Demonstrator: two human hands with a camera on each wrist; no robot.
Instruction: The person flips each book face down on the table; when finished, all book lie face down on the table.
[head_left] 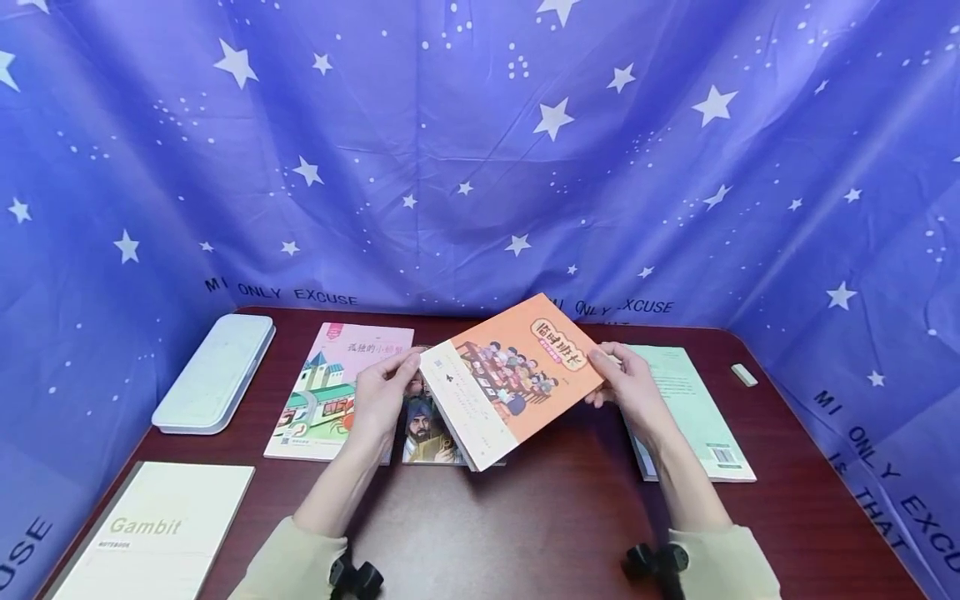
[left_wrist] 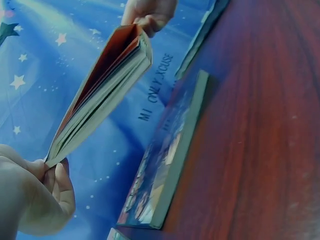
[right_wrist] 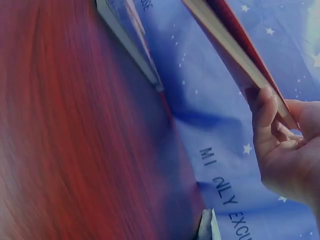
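An orange book (head_left: 517,375) with a white lower band and a drawing of children at desks is held tilted above the table, front cover up. At its left corner, my left hand (head_left: 381,396) pinches the edge between thumb and fingers. The opposite, right-hand corner is gripped by my right hand (head_left: 633,383). In the left wrist view the book's pages (left_wrist: 102,95) fan slightly apart under the cover. Partly hidden beneath it, a book with a turbaned, bearded figure (head_left: 427,429) lies on the table. The right wrist view shows my right fingers (right_wrist: 267,112) curled under the book.
To the left lie a pink picture book (head_left: 322,400), a white case (head_left: 213,375) and a cream Gambit notebook (head_left: 161,529). A pale green book (head_left: 690,417) is at the right, with a small white eraser-like block (head_left: 744,375) beyond it. A starry blue curtain (head_left: 480,150) surrounds the table (head_left: 510,533).
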